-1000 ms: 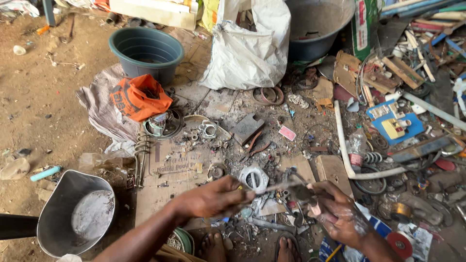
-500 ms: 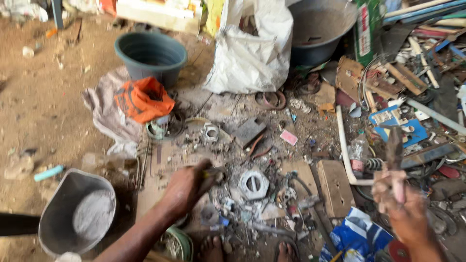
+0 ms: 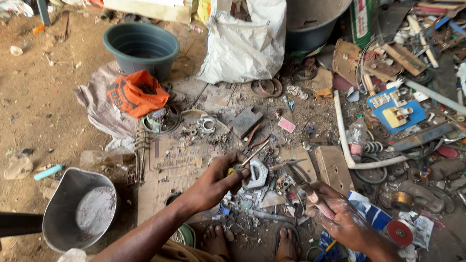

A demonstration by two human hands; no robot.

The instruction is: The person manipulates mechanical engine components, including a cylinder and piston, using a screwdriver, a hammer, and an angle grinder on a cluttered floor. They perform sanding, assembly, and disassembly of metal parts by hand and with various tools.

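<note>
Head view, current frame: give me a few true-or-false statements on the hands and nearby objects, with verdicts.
1. The left hand holds a screwdriver. True.
2. The right hand is empty. False: it grips pliers.
3. The grey plastic basin sits beside the orange cloth. True.
4. The metal scoop is brimful of water. False: it holds grey powder.
5. The white sack lies flat under the hands. False: it stands farther away, beyond the scattered scrap.

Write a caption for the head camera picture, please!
Left hand holds a screwdriver, right hand grips pliers, over scattered metal scrap.
</note>
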